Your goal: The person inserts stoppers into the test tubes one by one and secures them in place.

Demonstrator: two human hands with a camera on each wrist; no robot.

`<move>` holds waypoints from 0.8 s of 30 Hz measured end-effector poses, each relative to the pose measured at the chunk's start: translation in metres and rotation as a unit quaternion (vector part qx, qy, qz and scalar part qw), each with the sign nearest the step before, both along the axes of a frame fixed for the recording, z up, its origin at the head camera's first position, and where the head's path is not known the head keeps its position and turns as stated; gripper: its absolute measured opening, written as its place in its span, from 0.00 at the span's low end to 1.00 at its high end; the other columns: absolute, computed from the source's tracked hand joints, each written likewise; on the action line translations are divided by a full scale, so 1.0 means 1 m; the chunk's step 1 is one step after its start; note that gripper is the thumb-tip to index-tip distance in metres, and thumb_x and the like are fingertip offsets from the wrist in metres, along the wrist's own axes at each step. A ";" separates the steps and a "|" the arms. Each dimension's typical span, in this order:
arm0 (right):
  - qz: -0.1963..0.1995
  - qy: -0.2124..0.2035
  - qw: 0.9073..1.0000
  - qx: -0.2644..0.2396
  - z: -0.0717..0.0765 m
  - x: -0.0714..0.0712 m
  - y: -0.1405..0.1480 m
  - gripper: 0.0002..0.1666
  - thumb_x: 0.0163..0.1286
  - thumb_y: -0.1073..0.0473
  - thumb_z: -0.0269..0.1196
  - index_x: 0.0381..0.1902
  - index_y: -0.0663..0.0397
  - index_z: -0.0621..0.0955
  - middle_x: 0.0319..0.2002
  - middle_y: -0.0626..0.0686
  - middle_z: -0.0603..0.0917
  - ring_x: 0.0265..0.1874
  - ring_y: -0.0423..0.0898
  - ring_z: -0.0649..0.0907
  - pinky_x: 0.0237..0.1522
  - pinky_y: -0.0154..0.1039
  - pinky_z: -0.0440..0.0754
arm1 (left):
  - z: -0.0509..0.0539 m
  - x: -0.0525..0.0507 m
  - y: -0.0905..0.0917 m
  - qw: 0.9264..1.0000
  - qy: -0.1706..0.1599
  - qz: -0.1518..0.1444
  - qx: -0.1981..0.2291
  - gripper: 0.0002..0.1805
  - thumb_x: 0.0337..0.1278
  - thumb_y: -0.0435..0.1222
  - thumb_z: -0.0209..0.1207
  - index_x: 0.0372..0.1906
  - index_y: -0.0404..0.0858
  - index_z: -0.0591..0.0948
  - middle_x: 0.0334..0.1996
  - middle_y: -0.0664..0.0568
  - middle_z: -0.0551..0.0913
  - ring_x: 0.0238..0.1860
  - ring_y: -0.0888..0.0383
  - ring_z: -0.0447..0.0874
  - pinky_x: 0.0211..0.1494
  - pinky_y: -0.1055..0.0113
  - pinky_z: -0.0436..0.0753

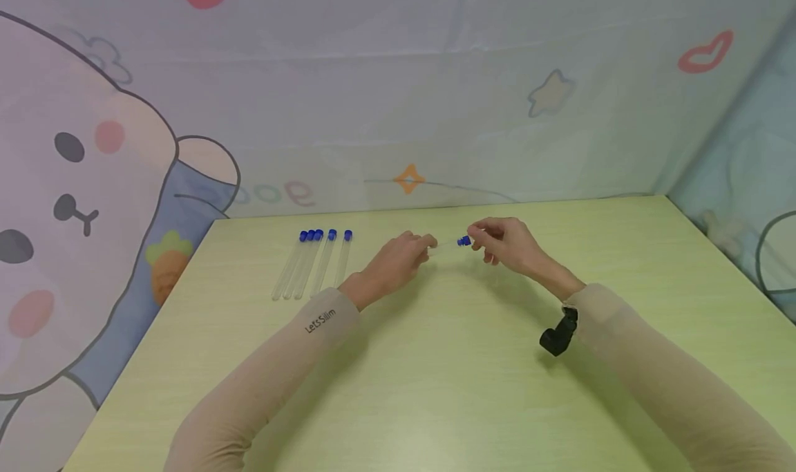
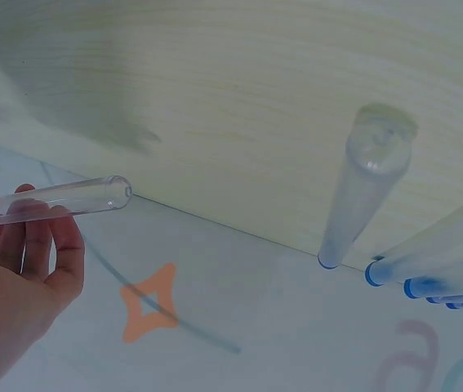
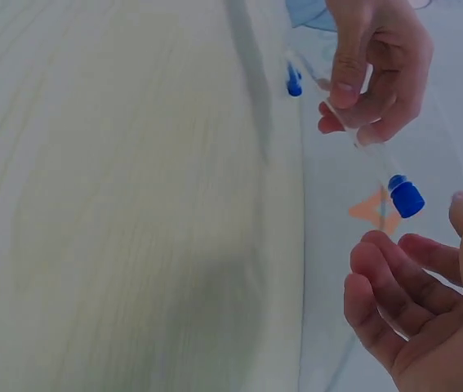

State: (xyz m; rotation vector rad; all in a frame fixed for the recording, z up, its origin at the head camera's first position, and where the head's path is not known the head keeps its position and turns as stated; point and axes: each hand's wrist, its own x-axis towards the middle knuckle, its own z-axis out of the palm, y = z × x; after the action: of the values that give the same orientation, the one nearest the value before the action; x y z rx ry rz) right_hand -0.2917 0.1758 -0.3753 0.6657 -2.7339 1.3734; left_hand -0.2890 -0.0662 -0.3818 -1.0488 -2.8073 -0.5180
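Observation:
My left hand (image 1: 396, 261) grips a clear test tube (image 2: 72, 198) between thumb and fingers, above the table. In the left wrist view its rounded end sticks out past the fingers. A blue cap (image 3: 407, 197) sits on the tube's other end, pointing towards my right hand (image 1: 511, 245). The right wrist view shows the right hand's fingers (image 3: 390, 278) loosely bent and spread around the cap, with a gap between them and it. Nothing is held in that hand. Several more blue-capped test tubes (image 1: 343, 259) lie side by side on the table, left of the left hand.
The pale wooden table (image 1: 435, 389) ends at a printed cloth backdrop (image 1: 398, 112) behind the hands. Another cloth wall (image 1: 759, 154) stands along the right side. A black wrist camera (image 1: 558, 334) hangs at the right sleeve.

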 end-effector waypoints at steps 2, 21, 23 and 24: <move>0.000 0.037 0.999 0.035 -0.001 0.000 0.000 0.20 0.77 0.51 0.50 0.48 0.61 0.81 0.33 0.64 0.84 0.20 0.53 0.78 0.28 0.38 0.79 | 0.000 0.000 0.000 1.000 0.002 -0.001 0.001 0.15 0.67 0.27 0.51 0.56 0.35 0.77 0.44 0.44 0.86 0.45 0.49 0.81 0.46 0.60 0.81; 0.030 0.109 0.990 0.085 -0.011 -0.001 -0.014 0.18 0.79 0.60 0.44 0.28 0.60 0.71 0.22 0.51 0.68 0.22 0.43 0.63 0.30 0.36 0.63 | 0.004 0.002 0.006 0.999 -0.009 -0.016 0.029 0.17 0.67 0.28 0.53 0.58 0.32 0.77 0.48 0.40 0.84 0.48 0.48 0.84 0.55 0.59 0.81; 0.027 0.105 0.991 0.080 -0.012 0.000 -0.015 0.18 0.79 0.60 0.43 0.27 0.59 0.70 0.22 0.51 0.67 0.22 0.43 0.63 0.29 0.36 0.63 | 0.003 0.002 0.006 0.999 -0.002 -0.019 0.038 0.16 0.67 0.28 0.53 0.57 0.32 0.78 0.45 0.41 0.84 0.46 0.48 0.83 0.53 0.59 0.81; 0.026 0.103 0.991 0.078 -0.013 0.000 -0.016 0.18 0.79 0.60 0.43 0.27 0.59 0.70 0.22 0.51 0.66 0.21 0.43 0.63 0.29 0.35 0.62 | 0.003 0.002 0.006 0.999 0.004 -0.021 0.042 0.16 0.66 0.28 0.53 0.56 0.32 0.79 0.44 0.41 0.84 0.44 0.49 0.83 0.52 0.60 0.81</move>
State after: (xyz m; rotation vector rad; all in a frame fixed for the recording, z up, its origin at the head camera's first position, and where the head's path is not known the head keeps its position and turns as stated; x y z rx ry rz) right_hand -0.2913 0.1601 -0.3885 0.8399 -2.6929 1.0403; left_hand -0.2869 -0.0601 -0.3785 -1.0914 -2.7366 -0.6287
